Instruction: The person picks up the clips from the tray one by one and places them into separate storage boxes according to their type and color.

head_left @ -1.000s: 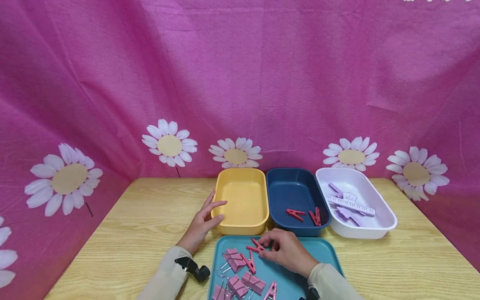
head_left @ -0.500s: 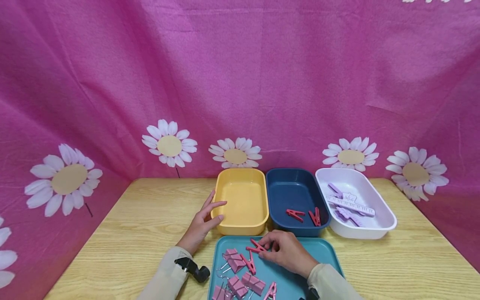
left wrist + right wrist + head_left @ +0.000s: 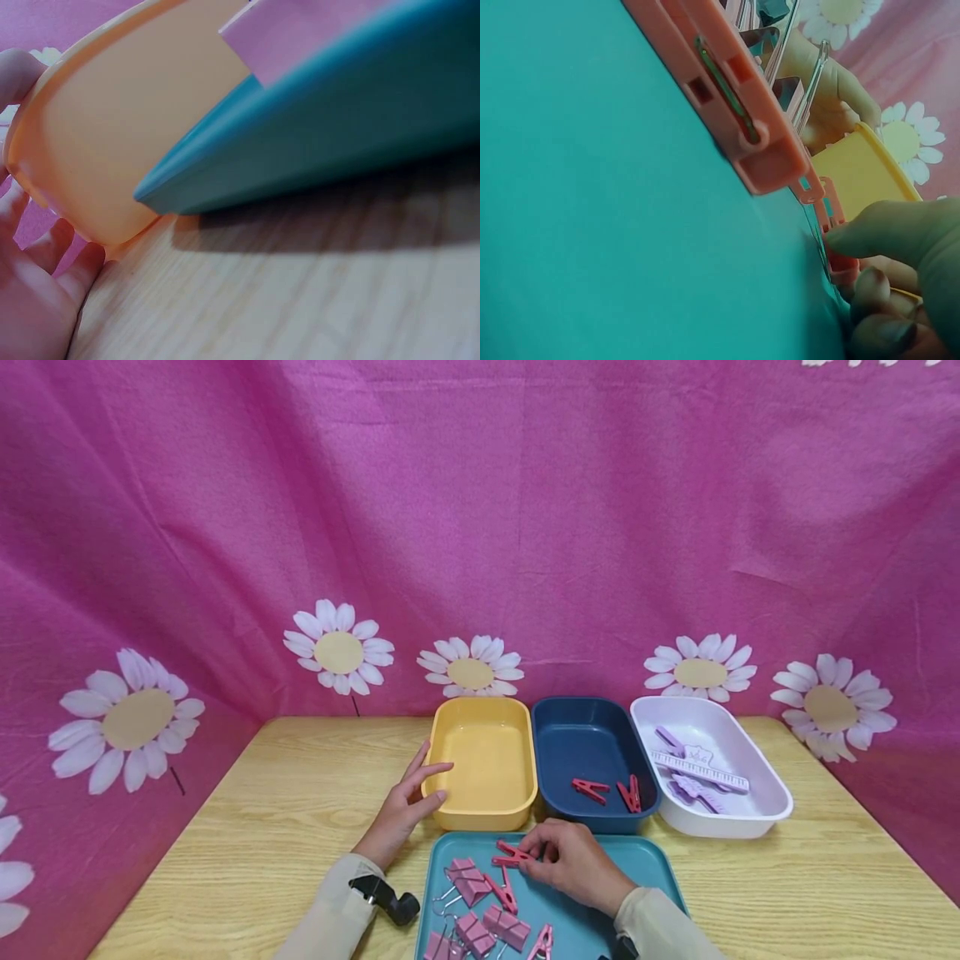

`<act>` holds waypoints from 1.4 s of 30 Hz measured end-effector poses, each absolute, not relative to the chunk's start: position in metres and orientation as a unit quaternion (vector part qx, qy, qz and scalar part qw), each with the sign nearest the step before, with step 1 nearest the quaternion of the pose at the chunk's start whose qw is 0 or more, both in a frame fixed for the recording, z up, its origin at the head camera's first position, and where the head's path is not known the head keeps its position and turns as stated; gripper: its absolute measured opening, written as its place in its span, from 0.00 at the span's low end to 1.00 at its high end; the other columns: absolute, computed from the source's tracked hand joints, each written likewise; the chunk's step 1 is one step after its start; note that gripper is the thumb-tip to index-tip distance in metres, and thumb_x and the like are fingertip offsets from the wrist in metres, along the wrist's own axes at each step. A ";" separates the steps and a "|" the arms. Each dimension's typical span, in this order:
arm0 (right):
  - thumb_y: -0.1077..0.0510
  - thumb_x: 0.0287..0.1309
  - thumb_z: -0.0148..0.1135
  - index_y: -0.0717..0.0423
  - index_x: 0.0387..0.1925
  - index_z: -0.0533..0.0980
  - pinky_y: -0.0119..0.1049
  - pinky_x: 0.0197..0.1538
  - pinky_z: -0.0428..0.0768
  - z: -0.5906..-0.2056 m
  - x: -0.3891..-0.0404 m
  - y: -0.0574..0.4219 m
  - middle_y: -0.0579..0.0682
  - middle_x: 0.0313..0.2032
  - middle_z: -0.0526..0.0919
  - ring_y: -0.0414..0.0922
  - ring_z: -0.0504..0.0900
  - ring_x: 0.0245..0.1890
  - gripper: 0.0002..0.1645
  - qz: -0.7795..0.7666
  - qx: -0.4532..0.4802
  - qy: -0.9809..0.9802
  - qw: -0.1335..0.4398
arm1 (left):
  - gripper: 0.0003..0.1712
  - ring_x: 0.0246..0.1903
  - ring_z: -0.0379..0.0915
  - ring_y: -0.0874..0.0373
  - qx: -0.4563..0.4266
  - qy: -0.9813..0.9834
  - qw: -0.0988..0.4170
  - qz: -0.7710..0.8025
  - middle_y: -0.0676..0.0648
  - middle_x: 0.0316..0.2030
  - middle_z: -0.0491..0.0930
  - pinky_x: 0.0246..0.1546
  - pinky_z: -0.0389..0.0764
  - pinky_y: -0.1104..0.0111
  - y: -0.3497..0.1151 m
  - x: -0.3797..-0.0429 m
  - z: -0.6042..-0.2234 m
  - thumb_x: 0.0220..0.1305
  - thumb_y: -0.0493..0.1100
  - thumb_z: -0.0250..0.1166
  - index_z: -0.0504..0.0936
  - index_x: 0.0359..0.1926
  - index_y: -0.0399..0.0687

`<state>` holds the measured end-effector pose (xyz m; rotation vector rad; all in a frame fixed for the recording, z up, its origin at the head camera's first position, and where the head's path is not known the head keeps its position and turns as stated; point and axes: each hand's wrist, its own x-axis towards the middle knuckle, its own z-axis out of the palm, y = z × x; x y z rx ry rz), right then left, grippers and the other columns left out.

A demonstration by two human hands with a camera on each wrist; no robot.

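Your right hand (image 3: 573, 864) pinches a red plastic clothespin (image 3: 517, 861) between thumb and fingers, its splayed legs pointing left, over the shallow teal tray (image 3: 637, 864) at lower centre of the head view. Hold that pinch firm and raise the legs cleanly past the second red clothespin (image 3: 507, 901) (just below, easily snagged). Rest your left hand (image 3: 405, 810) lightly, fingers spread, at the left rim of the yellow rounded bin (image 3: 487, 760).

My right hand (image 3: 573, 864) hides the right end of a red clothespin (image 3: 510, 857). The head view's bottom edge cuts off the teal tray (image 3: 645, 860) and a near-left pink binder clip (image 3: 441, 947). Marks on the lilac strip (image 3: 701, 770) are too small to read.
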<state>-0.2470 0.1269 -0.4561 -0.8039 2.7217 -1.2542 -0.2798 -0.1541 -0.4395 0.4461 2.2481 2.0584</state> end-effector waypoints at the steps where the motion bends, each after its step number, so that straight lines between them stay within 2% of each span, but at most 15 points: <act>1: 0.55 0.52 0.71 0.45 0.32 0.83 0.29 0.24 0.73 -0.456 -0.247 0.127 0.39 0.26 0.75 0.36 0.72 0.23 0.04 -0.404 -0.258 0.877 0.021 | 0.24 0.74 0.36 0.55 0.146 0.729 0.030 0.668 0.56 0.76 0.38 0.66 0.59 0.65 -0.154 -0.280 -0.440 0.68 0.38 0.60 0.72 0.64 0.46; 17: 0.55 0.53 0.70 0.45 0.32 0.82 0.29 0.22 0.75 -0.446 -0.243 0.125 0.42 0.28 0.76 0.39 0.73 0.23 0.04 -0.418 -0.249 0.873 0.028 | 0.24 0.74 0.34 0.55 0.150 0.733 0.027 0.663 0.53 0.76 0.38 0.67 0.56 0.64 -0.154 -0.279 -0.439 0.68 0.38 0.60 0.72 0.65 0.43; 27: 0.55 0.52 0.71 0.43 0.31 0.82 0.29 0.24 0.74 -0.438 -0.239 0.123 0.39 0.26 0.76 0.36 0.73 0.24 0.04 -0.419 -0.278 0.864 -0.024 | 0.24 0.74 0.35 0.55 0.143 0.740 0.024 0.657 0.55 0.76 0.39 0.67 0.57 0.67 -0.154 -0.280 -0.440 0.68 0.40 0.60 0.73 0.64 0.47; 29: 0.56 0.52 0.72 0.44 0.31 0.82 0.29 0.24 0.74 -0.435 -0.239 0.123 0.39 0.27 0.77 0.36 0.74 0.24 0.05 -0.423 -0.280 0.861 -0.029 | 0.24 0.74 0.34 0.53 0.145 0.739 0.027 0.657 0.54 0.76 0.38 0.66 0.59 0.67 -0.154 -0.279 -0.437 0.68 0.39 0.60 0.72 0.64 0.46; 36: 0.55 0.52 0.71 0.44 0.32 0.83 0.30 0.25 0.75 -0.426 -0.237 0.125 0.39 0.29 0.78 0.36 0.74 0.25 0.05 -0.430 -0.275 0.859 -0.028 | 0.24 0.74 0.35 0.56 0.143 0.740 0.011 0.657 0.63 0.75 0.41 0.66 0.59 0.67 -0.156 -0.298 -0.461 0.67 0.44 0.62 0.75 0.63 0.54; 42: 0.58 0.51 0.72 0.43 0.32 0.83 0.29 0.24 0.75 -0.422 -0.236 0.128 0.38 0.28 0.78 0.36 0.74 0.24 0.06 -0.435 -0.277 0.855 -0.055 | 0.24 0.74 0.34 0.55 0.156 0.739 -0.003 0.655 0.62 0.75 0.42 0.69 0.54 0.62 -0.158 -0.296 -0.467 0.66 0.47 0.63 0.75 0.62 0.56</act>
